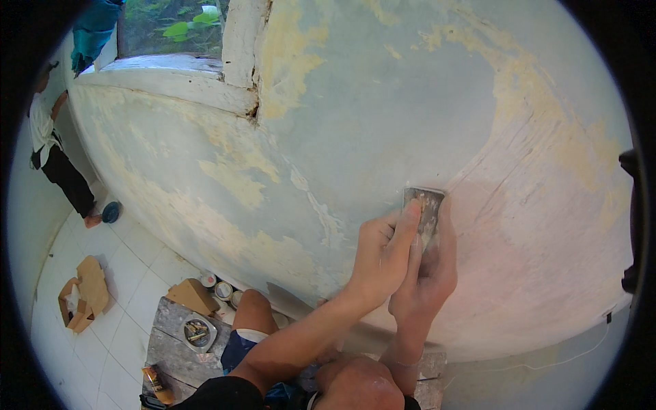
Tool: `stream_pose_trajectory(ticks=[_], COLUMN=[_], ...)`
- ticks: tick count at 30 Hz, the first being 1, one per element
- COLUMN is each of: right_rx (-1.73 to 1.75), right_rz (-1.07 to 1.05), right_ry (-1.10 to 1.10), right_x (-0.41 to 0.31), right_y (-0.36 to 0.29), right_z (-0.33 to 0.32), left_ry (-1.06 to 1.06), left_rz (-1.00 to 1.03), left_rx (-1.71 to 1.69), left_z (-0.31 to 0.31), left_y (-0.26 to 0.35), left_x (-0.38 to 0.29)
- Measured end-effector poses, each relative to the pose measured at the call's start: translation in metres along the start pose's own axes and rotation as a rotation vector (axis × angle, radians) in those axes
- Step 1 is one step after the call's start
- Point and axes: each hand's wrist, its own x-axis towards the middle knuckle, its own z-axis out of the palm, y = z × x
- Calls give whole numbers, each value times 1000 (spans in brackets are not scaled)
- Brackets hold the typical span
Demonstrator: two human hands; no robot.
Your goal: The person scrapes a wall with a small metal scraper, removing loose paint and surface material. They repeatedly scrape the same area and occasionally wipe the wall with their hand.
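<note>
Both of my hands hold a small, worn, flat block [429, 211], which looks like a sanding block, against the patchy wall [389, 133]. My left hand [382, 253] has its thumb laid along the block's dark, scuffed back. Around the right side and lower end of the block, my right hand [435, 274] is closed. A thin pale edge shows along the block's top; its face towards the wall is hidden. The wall carries grey-green, yellow and whitish patches, with a pinkish area to the right of my hands. Long scratches run up and right from the block.
Below me is a worn wooden platform [164, 338] bearing an ashtray [199, 333], a cardboard box [192, 296] and a bottle [158, 385]. Cans [223, 290] stand by the wall. An open carton [84, 297] lies on the tiles. Another person [56, 154] stands far left near a dark bowl [110, 212].
</note>
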Motion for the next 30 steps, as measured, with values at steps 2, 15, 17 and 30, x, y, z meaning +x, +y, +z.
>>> stream_pose_trajectory(ticks=[2, 15, 17, 30], right_rx=[-41, 64, 117, 44], right_rz=[-68, 8, 66, -31], right_ry=[14, -7, -19, 1], right_x=[4, -11, -11, 2], right_y=[-1, 6, 6, 2], right_z=[2, -5, -4, 5], left_ry=[2, -18, -6, -8], left_rz=[-7, -40, -38, -1], left_rx=[-42, -139, -137, -94], left_z=[1, 4, 4, 0], left_y=[5, -10, -9, 3], left_x=[1, -8, -8, 1])
